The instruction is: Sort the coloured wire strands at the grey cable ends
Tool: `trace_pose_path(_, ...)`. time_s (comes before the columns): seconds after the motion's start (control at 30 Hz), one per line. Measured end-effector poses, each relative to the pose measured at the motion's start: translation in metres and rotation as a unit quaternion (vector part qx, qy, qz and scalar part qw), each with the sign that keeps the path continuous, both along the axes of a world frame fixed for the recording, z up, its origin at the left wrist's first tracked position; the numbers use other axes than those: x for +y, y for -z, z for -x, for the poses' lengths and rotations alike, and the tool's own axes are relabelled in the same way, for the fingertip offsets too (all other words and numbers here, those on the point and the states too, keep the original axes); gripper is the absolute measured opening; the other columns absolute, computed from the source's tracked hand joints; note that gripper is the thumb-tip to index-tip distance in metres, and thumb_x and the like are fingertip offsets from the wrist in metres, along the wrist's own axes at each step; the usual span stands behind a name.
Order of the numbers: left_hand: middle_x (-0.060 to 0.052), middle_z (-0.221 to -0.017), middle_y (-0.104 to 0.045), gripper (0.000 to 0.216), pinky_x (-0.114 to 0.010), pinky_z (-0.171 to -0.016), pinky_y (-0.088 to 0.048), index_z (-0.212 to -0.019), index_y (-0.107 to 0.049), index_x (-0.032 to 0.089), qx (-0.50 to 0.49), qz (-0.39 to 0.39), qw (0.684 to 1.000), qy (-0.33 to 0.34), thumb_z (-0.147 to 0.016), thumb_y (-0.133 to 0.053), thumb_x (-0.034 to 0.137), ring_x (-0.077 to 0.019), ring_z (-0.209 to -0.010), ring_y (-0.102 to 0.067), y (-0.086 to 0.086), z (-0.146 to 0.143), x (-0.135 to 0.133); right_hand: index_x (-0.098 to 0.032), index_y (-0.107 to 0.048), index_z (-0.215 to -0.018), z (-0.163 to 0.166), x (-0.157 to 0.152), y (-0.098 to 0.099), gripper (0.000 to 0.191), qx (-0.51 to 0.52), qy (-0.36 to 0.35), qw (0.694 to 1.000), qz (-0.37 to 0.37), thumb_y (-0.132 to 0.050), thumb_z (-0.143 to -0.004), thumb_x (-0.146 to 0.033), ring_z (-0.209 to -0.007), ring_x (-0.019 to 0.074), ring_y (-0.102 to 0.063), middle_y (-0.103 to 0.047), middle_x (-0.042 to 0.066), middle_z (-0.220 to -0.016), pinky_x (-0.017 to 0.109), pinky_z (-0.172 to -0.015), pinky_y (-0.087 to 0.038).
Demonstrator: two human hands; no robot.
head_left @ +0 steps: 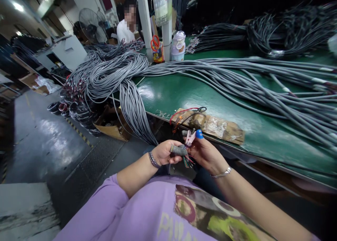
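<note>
My left hand [166, 152] is closed, with a grey covering [178, 150] over its thumb. It pinches a bunch of thin coloured wires [189, 161], whose red, green, black and white ends fan out below the fingers. Close beside it, my right hand [209, 156] has a blue cover [199, 134] on the thumb tip. Between its fingers is a small pale pink clip-like tool [190, 138], its exact kind unclear. Both hands are over the table's near edge, in front of a worn wooden block [223, 128] with red and black leads [181, 117].
Long grey cables [226, 76] stretch across the green table [163, 93]; a looped bundle [116, 70] hangs over its left edge. A post [144, 19], orange-handled scissors [155, 42] and a lilac container [178, 46] stand behind. A person in white [125, 31] is at the back. Below lies an open carton [112, 125].
</note>
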State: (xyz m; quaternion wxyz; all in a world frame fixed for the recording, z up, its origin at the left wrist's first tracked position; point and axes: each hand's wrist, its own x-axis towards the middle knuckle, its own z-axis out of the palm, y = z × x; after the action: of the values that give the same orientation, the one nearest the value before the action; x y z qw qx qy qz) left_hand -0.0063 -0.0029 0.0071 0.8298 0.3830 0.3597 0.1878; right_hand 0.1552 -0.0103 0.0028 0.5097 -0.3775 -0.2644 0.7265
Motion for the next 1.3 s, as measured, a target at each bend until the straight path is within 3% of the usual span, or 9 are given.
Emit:
trace_pose_path(0.2,-0.001,-0.043,-0.055,0.029,-0.018,-0.029,-0.018,-0.067,-0.064,0.012,-0.008,0.005,1.0,-0.01,-0.052,-0.077,0.034,-0.0062,-0.029,-0.038,0.003,-0.002,-0.001,-0.021,-0.066,-0.075,0.004,0.001,0.001,0.042,0.028,0.051,0.998,0.021,-0.081,-0.059,-0.057,-0.06,0.0138,-0.052,-0.062,0.0,-0.068,0.028,-0.058,-0.044)
trace_pose_path(0.47,0.0,-0.04,-0.051,0.032,-0.018,-0.031,-0.017,-0.065,-0.062,0.013,0.023,-0.013,0.999,-0.019,-0.054,-0.076,0.039,-0.0055,-0.028,-0.036,-0.004,0.0,-0.008,-0.024,-0.064,-0.076,0.0,-0.006,-0.001,0.052,0.002,-0.004,1.0,0.018,-0.061,-0.068,-0.075,-0.056,0.0147,-0.05,-0.061,0.001,-0.069,0.03,-0.058,-0.045)
trace_pose_path(0.57,0.001,-0.04,-0.051,0.034,-0.019,-0.03,-0.018,-0.063,-0.059,0.014,0.029,-0.021,0.998,-0.052,-0.054,-0.078,0.041,-0.0057,-0.028,-0.037,-0.01,0.0,-0.02,-0.024,-0.064,-0.076,-0.002,-0.008,-0.002,0.052,0.0,-0.02,1.0,0.01,-0.056,-0.07,-0.075,-0.058,0.0152,-0.051,-0.061,0.002,-0.071,0.031,-0.06,-0.047)
trace_pose_path(0.77,0.003,-0.044,-0.053,0.042,-0.019,-0.03,-0.02,-0.065,-0.054,0.016,0.009,-0.019,0.989,-0.147,-0.055,-0.079,0.048,-0.0063,-0.028,-0.039,-0.013,-0.01,-0.044,-0.022,-0.066,-0.074,-0.001,-0.012,-0.007,0.035,0.013,0.002,1.0,0.013,-0.078,-0.064,-0.054,-0.059,0.0128,-0.05,-0.058,-0.001,-0.067,0.026,-0.058,-0.045)
trace_pose_path(0.97,0.004,-0.045,-0.052,0.041,-0.019,-0.031,-0.02,-0.068,-0.052,0.017,-0.009,-0.019,0.979,-0.204,-0.057,-0.078,0.047,-0.0058,-0.029,-0.038,-0.015,-0.02,-0.044,-0.02,-0.068,-0.074,0.001,-0.009,-0.008,0.039,0.05,-0.009,0.998,0.037,-0.076,-0.066,-0.058,-0.057,0.0129,-0.051,-0.062,0.001,-0.068,0.027,-0.055,-0.046)
trace_pose_path(1.3,0.004,-0.047,-0.052,0.04,-0.019,-0.033,-0.019,-0.072,-0.053,0.016,0.007,-0.003,0.976,-0.216,-0.059,-0.077,0.044,-0.0049,-0.031,-0.038,-0.009,-0.026,-0.041,-0.019,-0.068,-0.074,0.007,-0.002,0.002,0.039,0.092,0.021,0.993,0.068,-0.076,-0.067,-0.057,-0.05,0.0124,-0.055,-0.067,0.001,-0.065,0.026,-0.05,-0.047)
